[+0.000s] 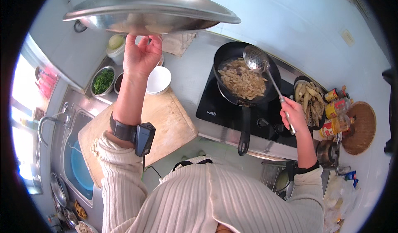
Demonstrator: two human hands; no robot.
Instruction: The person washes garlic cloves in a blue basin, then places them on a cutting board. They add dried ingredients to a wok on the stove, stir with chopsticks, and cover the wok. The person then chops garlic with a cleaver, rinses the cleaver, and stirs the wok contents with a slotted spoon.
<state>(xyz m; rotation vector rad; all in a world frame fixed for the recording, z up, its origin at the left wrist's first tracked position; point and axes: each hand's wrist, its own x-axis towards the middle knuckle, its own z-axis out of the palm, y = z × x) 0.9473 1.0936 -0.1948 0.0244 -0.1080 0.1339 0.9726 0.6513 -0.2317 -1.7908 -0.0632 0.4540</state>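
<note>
My left hand [143,52] is raised, its fingers up against the underside of a large metal lid or shallow basin [155,12], which hides the fingertips. In my right hand [293,113] is the long handle of a perforated metal skimmer [255,58]. The skimmer's head rests at the far side of a black frying pan [225,54], over sliced, pale brown food [242,82] in some liquid. That pan sits on a black cooktop [208,105], its handle pointing towards me.
Right of the pan stand a black dish of long fried pieces [307,99], several bottles [335,108] and a round woven tray [359,128]. On the left are a wooden cutting board [164,127], a white bowl [158,80], a bowl of chopped greens [103,81] and a sink [67,139].
</note>
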